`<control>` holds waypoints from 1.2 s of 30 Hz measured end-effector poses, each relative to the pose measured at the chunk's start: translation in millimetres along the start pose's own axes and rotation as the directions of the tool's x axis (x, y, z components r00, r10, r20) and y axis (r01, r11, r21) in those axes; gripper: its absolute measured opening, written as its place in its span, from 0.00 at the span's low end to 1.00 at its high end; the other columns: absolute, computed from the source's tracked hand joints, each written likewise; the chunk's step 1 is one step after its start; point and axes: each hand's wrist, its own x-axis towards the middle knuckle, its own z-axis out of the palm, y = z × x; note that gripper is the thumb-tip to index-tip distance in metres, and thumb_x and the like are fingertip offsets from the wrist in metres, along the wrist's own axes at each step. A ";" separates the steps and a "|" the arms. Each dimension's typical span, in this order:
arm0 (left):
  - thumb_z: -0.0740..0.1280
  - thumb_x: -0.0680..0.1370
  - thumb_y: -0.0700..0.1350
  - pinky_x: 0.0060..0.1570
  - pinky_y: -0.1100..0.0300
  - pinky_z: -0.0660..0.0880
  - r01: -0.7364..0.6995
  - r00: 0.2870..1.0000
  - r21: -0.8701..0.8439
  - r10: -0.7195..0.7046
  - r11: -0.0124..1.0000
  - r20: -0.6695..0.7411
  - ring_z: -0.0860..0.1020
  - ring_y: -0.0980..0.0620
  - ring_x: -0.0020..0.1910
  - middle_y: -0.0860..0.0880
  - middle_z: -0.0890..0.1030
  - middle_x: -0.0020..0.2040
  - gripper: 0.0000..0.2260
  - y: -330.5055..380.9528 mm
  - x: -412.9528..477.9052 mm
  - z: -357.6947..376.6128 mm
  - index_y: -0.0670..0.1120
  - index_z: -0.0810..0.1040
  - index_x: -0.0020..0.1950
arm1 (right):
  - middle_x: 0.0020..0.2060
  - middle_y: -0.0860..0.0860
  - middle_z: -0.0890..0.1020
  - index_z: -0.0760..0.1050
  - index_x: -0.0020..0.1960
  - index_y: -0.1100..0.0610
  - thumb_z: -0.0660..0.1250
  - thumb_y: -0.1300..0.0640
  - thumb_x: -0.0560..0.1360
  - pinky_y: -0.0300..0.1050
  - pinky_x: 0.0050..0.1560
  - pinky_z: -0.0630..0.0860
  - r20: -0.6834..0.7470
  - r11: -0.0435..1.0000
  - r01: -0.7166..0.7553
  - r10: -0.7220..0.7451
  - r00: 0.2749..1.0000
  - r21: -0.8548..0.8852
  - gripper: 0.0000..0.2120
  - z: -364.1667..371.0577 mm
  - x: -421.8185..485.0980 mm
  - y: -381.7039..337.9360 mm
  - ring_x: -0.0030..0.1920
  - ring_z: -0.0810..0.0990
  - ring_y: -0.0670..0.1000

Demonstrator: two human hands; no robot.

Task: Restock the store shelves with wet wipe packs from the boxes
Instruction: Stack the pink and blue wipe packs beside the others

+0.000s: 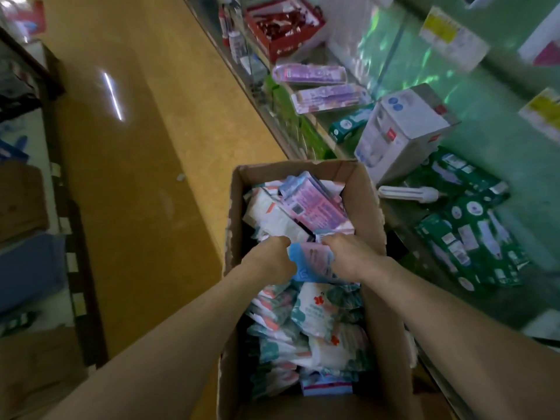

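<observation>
An open cardboard box [368, 207] stands on the floor below me, filled with several wet wipe packs [318, 325] in white, teal and pink wrappers. Both my hands are inside it. My left hand [269, 260] and my right hand [348, 256] grip a blue and pink wipe pack [312, 262] from either side, fingers curled round its edges. A pink pack [312, 204] lies on top at the box's far end.
A low green shelf [485, 140] runs along the right, with green packs [472, 225], a white carton [403, 131], a white bulb [409, 194], purple packs [309, 75] and a red tray [281, 25]. Yellow floor [136, 162] lies left; boxes stand at the far left.
</observation>
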 end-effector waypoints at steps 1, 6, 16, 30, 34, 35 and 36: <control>0.65 0.79 0.44 0.56 0.54 0.74 0.007 1.000 -0.012 -0.007 1.000 0.001 0.75 0.44 0.59 0.42 0.74 0.65 0.22 0.4 6.0 4.1 0.42 0.66 0.72 | 0.61 0.57 0.74 0.70 0.61 0.58 0.64 0.62 0.76 0.46 0.47 0.70 -0.017 1.000 0.024 -0.024 1.000 0.013 0.14 5.9 7.2 4.4 0.60 0.74 0.58; 0.66 0.78 0.45 0.62 0.54 0.71 0.008 0.998 -0.034 -0.011 0.999 -0.067 0.70 0.43 0.66 0.42 0.69 0.69 0.26 3.3 30.5 23.5 0.47 0.63 0.76 | 0.63 0.54 0.71 0.65 0.66 0.55 0.65 0.63 0.74 0.52 0.52 0.74 -0.014 0.996 0.076 -0.076 0.997 0.041 0.21 28.9 31.8 18.4 0.62 0.74 0.58; 0.76 0.72 0.46 0.61 0.53 0.72 0.056 0.954 -0.730 -0.252 0.681 -0.162 0.69 0.46 0.67 0.44 0.66 0.71 0.43 17.1 42.1 26.4 0.49 0.52 0.79 | 0.41 0.52 0.78 0.75 0.41 0.53 0.68 0.55 0.74 0.40 0.37 0.72 0.034 0.967 0.017 -0.026 0.999 0.256 0.04 3.0 44.0 30.2 0.46 0.79 0.55; 0.72 0.75 0.47 0.35 0.51 0.81 0.100 0.842 -0.928 -0.527 0.358 -0.112 0.82 0.43 0.42 0.42 0.81 0.46 0.09 -2.0 49.1 14.6 0.45 0.76 0.43 | 0.70 0.57 0.66 0.60 0.74 0.55 0.66 0.61 0.75 0.51 0.65 0.70 -0.302 0.927 0.003 0.119 0.946 0.374 0.30 -17.4 80.3 25.5 0.67 0.69 0.59; 0.73 0.75 0.47 0.36 0.49 0.82 0.095 0.834 -0.925 -0.537 0.367 -0.127 0.81 0.45 0.37 0.43 0.81 0.44 0.09 -2.1 50.6 14.0 0.45 0.76 0.42 | 0.70 0.57 0.65 0.60 0.73 0.54 0.69 0.58 0.74 0.51 0.60 0.72 -0.347 0.949 -0.060 0.171 0.922 0.310 0.30 -10.2 78.7 15.3 0.65 0.72 0.61; 0.73 0.75 0.48 0.37 0.48 0.82 0.099 0.833 -0.927 -0.540 0.363 -0.123 0.82 0.44 0.39 0.43 0.81 0.45 0.09 -2.0 51.5 13.8 0.45 0.76 0.42 | 0.70 0.58 0.64 0.60 0.72 0.54 0.70 0.57 0.74 0.52 0.60 0.72 -0.337 0.951 -0.075 0.180 0.924 0.301 0.31 -7.8 78.9 13.3 0.65 0.71 0.61; 0.73 0.75 0.48 0.38 0.47 0.82 0.100 0.832 -0.927 -0.542 0.363 -0.122 0.82 0.43 0.40 0.43 0.82 0.45 0.10 -1.6 52.1 13.5 0.45 0.76 0.41 | 0.71 0.58 0.63 0.59 0.72 0.54 0.71 0.57 0.73 0.52 0.61 0.71 -0.325 0.953 -0.086 0.183 0.928 0.289 0.32 -5.5 78.8 11.6 0.66 0.71 0.62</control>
